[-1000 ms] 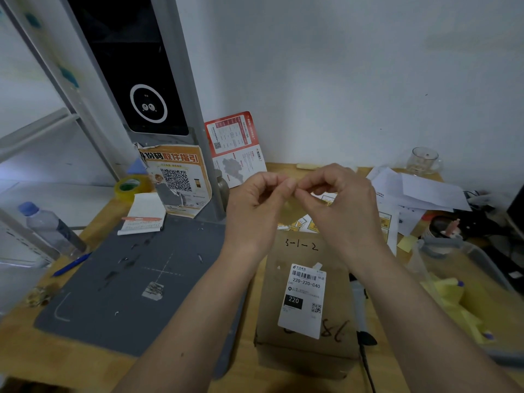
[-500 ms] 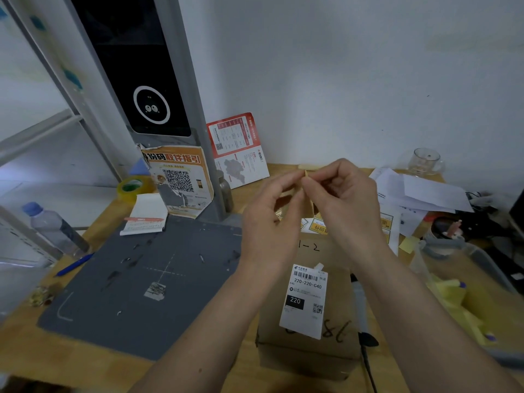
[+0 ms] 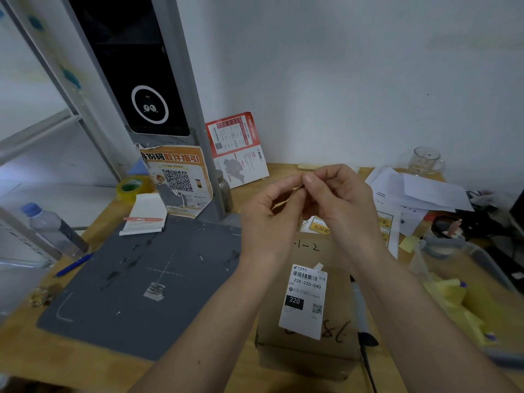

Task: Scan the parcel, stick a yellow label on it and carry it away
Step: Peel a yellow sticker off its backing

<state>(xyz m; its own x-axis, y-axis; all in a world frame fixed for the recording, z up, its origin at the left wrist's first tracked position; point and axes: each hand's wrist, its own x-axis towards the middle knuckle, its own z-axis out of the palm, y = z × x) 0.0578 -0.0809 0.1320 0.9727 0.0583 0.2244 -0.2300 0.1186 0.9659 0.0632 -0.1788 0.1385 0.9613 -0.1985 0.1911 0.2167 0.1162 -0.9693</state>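
A brown cardboard parcel (image 3: 337, 302) lies on the wooden table in front of me, with a white shipping label (image 3: 304, 300) on top and handwritten marks. Above its far end my left hand (image 3: 269, 219) and my right hand (image 3: 340, 202) meet, both pinching a small yellowish label (image 3: 286, 202) between fingertips; most of it is hidden by the fingers. A sheet of yellow labels (image 3: 320, 226) lies behind the parcel, partly covered by my hands.
A grey scanning mat (image 3: 127, 279) lies left of the parcel under a grey scanner post with a black screen (image 3: 147, 89). A black pen (image 3: 361, 316) lies right of the parcel. A clear bin with yellow notes (image 3: 459, 302), loose papers (image 3: 419, 191), a glass, a bottle (image 3: 54, 231) and tape surround them.
My hands stayed together above the parcel, working the small label between the fingertips; the left fingers have curled back toward the right hand. The parcel has not moved.
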